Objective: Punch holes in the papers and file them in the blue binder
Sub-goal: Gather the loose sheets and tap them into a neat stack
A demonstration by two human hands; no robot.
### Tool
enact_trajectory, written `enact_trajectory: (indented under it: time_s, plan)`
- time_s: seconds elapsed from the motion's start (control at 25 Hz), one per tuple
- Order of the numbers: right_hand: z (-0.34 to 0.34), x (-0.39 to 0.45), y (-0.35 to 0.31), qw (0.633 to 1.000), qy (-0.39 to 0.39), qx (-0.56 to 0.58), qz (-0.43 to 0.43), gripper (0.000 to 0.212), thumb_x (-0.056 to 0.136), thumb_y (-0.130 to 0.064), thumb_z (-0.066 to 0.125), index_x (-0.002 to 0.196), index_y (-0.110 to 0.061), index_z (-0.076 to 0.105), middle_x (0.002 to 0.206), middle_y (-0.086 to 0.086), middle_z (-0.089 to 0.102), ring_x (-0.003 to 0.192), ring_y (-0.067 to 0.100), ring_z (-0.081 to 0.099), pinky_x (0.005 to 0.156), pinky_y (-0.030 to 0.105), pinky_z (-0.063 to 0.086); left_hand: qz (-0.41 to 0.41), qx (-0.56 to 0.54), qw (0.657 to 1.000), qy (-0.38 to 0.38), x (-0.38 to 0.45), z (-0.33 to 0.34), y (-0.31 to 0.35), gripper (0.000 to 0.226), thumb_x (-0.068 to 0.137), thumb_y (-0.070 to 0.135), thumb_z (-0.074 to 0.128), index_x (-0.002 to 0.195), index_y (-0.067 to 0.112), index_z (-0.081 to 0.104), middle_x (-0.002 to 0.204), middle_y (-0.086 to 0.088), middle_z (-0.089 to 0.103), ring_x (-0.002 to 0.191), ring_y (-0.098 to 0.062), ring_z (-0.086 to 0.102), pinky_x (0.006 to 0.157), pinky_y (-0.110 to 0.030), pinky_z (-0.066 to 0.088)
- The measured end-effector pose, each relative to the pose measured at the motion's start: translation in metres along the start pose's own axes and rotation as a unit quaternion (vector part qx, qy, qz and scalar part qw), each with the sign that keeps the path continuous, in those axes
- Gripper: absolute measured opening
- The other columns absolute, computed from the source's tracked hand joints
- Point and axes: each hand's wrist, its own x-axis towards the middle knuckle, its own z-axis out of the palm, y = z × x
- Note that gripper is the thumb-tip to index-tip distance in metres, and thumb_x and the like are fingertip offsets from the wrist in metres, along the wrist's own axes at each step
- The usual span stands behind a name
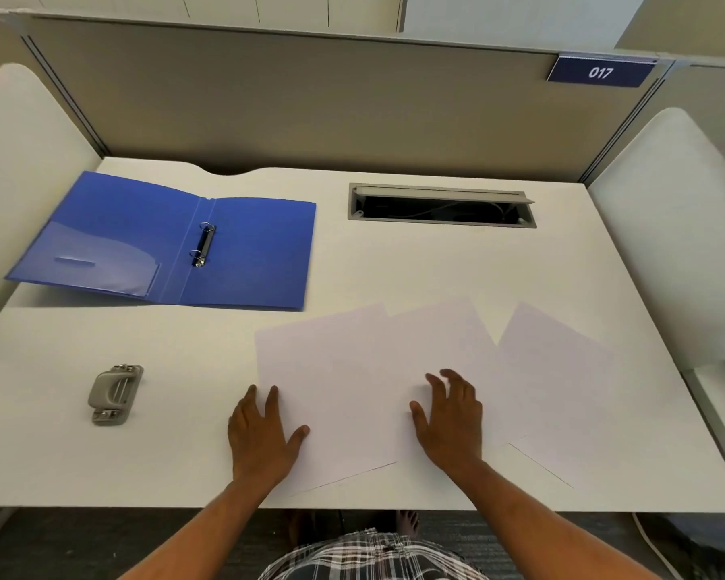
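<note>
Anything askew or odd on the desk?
The papers lie fanned and overlapping at different angles, not squared into a stack. Blue binder lies open and slightly skewed. The desk's cable hatch is open. Nothing looks spilled or damaged.

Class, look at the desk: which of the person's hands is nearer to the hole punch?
Left. The left hand lies just right of the hole punch; the right hand rests farther right, on the papers.
</note>
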Motion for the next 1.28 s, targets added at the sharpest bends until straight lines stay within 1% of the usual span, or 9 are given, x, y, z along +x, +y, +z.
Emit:
enact_trajectory:
  time_s: [0.16,0.32,0.48,0.6,0.68,0.8,0.96,1.16,1.28]
  plan:
    - [0.005,-0.011,-0.022,0.994,-0.078,0.044,-0.069,0.055,0.095,-0.053,0.051,0.14,-0.021,0.052,0.135,-0.001,0.048,0.122,0.02,0.049,0.098,0.034,0.046,0.028,-0.013,0.999,0.017,-0.007,0.004,0.012,0.096,0.079,0.072,0.056,0.154,0.022,0.024,0.165,-0.011,0.002,0.152,-0.034,0.004,0.123,-0.045,0.006]
    - [0.013,-0.013,-0.006,0.996,-0.071,-0.017,-0.056,0.071,0.093,-0.057,0.048,0.15,-0.015,0.043,0.152,0.004,0.042,0.143,0.027,0.035,0.109,0.043,0.042,0.056,-0.056,0.997,-0.017,-0.011,0.007,0.024,0.089,0.081,0.07,0.057,0.152,0.029,0.023,0.165,-0.004,-0.001,0.152,-0.028,-0.002,0.123,-0.041,0.01]
    - [0.015,-0.015,0.008,0.991,-0.091,-0.073,-0.059,0.082,0.095,-0.064,0.035,0.158,-0.012,0.028,0.169,0.005,0.018,0.156,0.03,0.011,0.121,0.052,0.026,0.052,-0.086,0.995,-0.009,-0.01,0.007,0.02,0.078,0.089,0.052,0.059,0.154,0.033,0.02,0.166,-0.001,0.001,0.153,-0.027,0.0,0.124,-0.044,0.015]
    - [0.017,-0.021,0.005,0.986,-0.12,-0.066,-0.091,0.084,0.097,-0.065,0.024,0.163,-0.016,0.007,0.17,-0.005,-0.009,0.157,0.019,-0.012,0.126,0.05,0.006,0.039,-0.081,0.996,-0.014,-0.01,0.01,0.017,0.084,0.09,0.053,0.056,0.157,0.026,0.013,0.166,-0.002,-0.001,0.153,-0.027,-0.003,0.124,-0.042,0.01]
    - [0.018,-0.024,-0.003,0.986,-0.125,-0.051,-0.096,0.085,0.097,-0.067,0.021,0.163,-0.017,0.001,0.169,-0.007,-0.015,0.154,0.016,-0.022,0.124,0.047,-0.004,0.037,-0.074,0.996,-0.015,-0.008,0.011,0.018,0.09,0.089,0.057,0.055,0.158,0.021,0.01,0.166,-0.004,-0.002,0.153,-0.027,-0.004,0.123,-0.04,0.006]
    - [0.018,-0.027,-0.018,0.984,-0.129,-0.015,-0.118,0.083,0.096,-0.073,0.019,0.162,-0.025,0.011,0.17,-0.009,-0.009,0.154,0.014,-0.022,0.125,0.049,-0.004,0.023,-0.062,0.998,-0.011,-0.005,0.01,0.022,0.1,0.088,0.062,0.055,0.158,0.012,0.005,0.166,-0.006,0.001,0.153,-0.027,0.0,0.123,-0.038,0.006]
    - [0.013,-0.022,-0.027,0.984,-0.106,0.089,-0.111,0.079,0.095,-0.071,0.032,0.16,-0.029,0.019,0.169,-0.01,0.014,0.156,0.009,-0.004,0.128,0.041,0.003,0.014,-0.074,0.997,-0.004,-0.003,0.009,0.024,0.095,0.088,0.057,0.059,0.157,0.015,0.01,0.165,-0.005,0.006,0.152,-0.027,0.005,0.124,-0.041,0.016]
    - [0.016,-0.017,-0.02,0.983,-0.14,0.033,-0.112,0.089,0.096,-0.068,0.027,0.157,-0.023,-0.018,0.167,-0.003,-0.019,0.154,0.016,-0.022,0.128,0.038,-0.005,0.012,-0.072,0.997,-0.006,-0.001,0.009,0.021,0.095,0.086,0.059,0.06,0.157,0.017,0.013,0.164,-0.003,0.009,0.151,-0.026,0.009,0.122,-0.042,0.022]
    - [0.017,-0.016,-0.023,0.982,-0.142,0.048,-0.116,0.087,0.097,-0.065,0.032,0.16,-0.024,-0.012,0.168,-0.006,-0.017,0.154,0.014,-0.021,0.126,0.036,-0.007,0.01,-0.067,0.998,-0.002,-0.002,0.008,0.022,0.094,0.085,0.06,0.061,0.156,0.019,0.015,0.164,-0.003,0.01,0.151,-0.026,0.01,0.121,-0.043,0.023]
